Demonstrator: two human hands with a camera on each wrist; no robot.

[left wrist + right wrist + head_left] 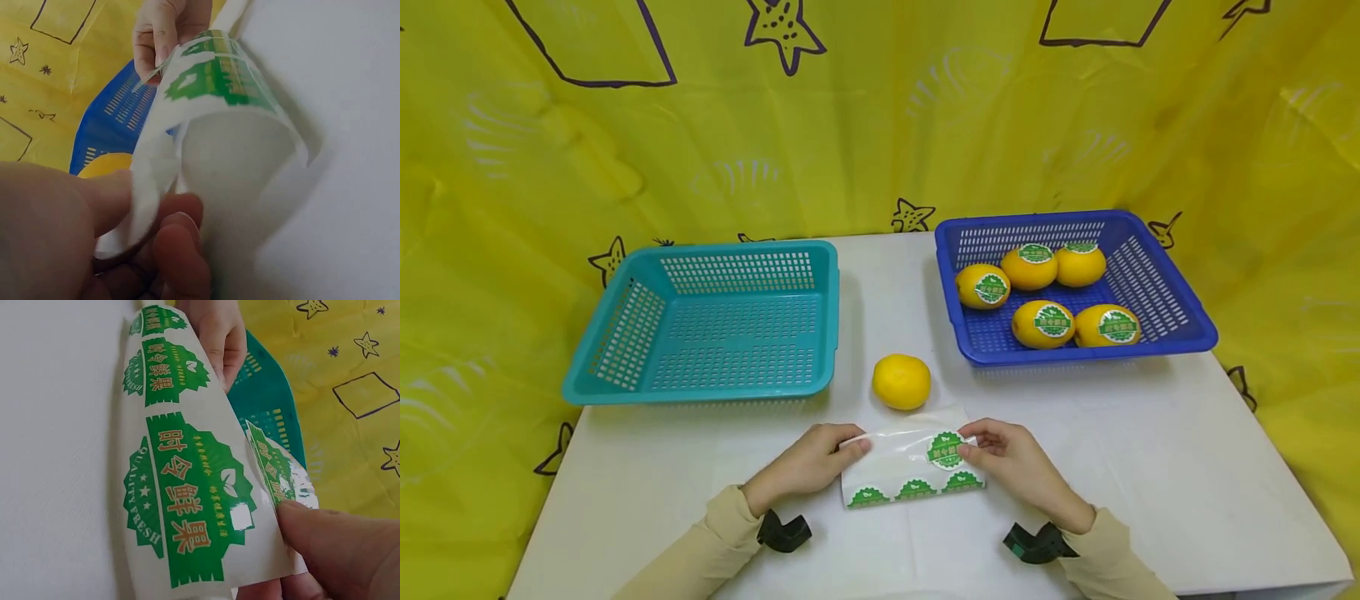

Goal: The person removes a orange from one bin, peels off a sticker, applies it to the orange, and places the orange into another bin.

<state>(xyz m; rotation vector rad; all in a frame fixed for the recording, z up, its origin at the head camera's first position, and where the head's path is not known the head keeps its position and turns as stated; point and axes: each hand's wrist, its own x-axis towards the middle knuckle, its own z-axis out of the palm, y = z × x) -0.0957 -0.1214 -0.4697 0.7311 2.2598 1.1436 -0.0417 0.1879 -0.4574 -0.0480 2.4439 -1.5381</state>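
A white sheet of green fruit stickers [887,462] is held by both hands over the near middle of the table. My left hand [812,458] pinches its left end between thumb and fingers, and the sheet bends into a curve in the left wrist view. At the right end, my right hand [1018,471] pinches the edge by one green round sticker [946,450]. In the right wrist view the thumb presses on that sticker [275,469], which stands up from the sheet's edge. Just beyond the sheet lies a yellow lemon [901,382], with no sticker showing on it.
At the back right, a blue basket [1206,333] contains several lemons [1028,267] bearing green stickers. A teal basket [741,333] with a bare floor stands at the left. Behind the white table [1187,467] hangs a yellow patterned curtain [865,125].
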